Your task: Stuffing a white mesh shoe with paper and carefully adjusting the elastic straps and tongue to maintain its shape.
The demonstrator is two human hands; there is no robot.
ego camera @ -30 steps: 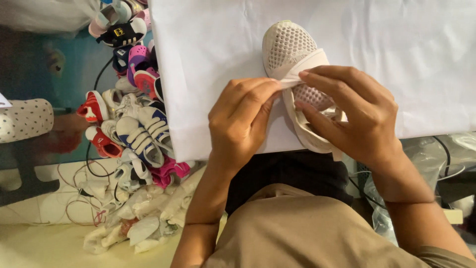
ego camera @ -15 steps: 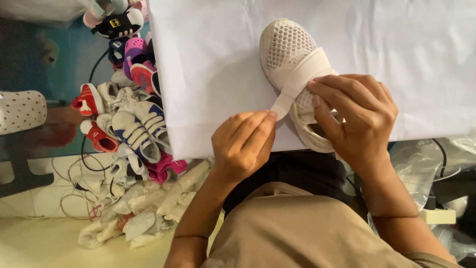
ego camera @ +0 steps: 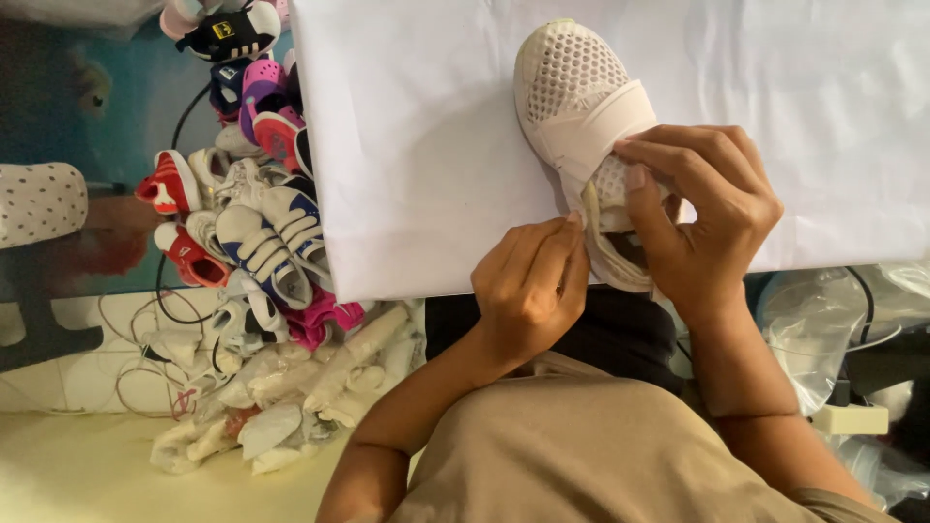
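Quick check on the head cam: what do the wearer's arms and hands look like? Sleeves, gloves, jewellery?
Both arms are bare from the upper arm down: no sleeves reach the forearms. The left hand and right hand wear no gloves, and no rings, watch or bracelets show. Fingernails are short and unpainted. The person wears a tan short-sleeved top, its sleeve edge just visible at the lower right.

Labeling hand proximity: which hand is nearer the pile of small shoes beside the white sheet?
Left. The left hand is at the white shoe's heel, closer to the shoe pile; the right hand grips the shoe's far side.
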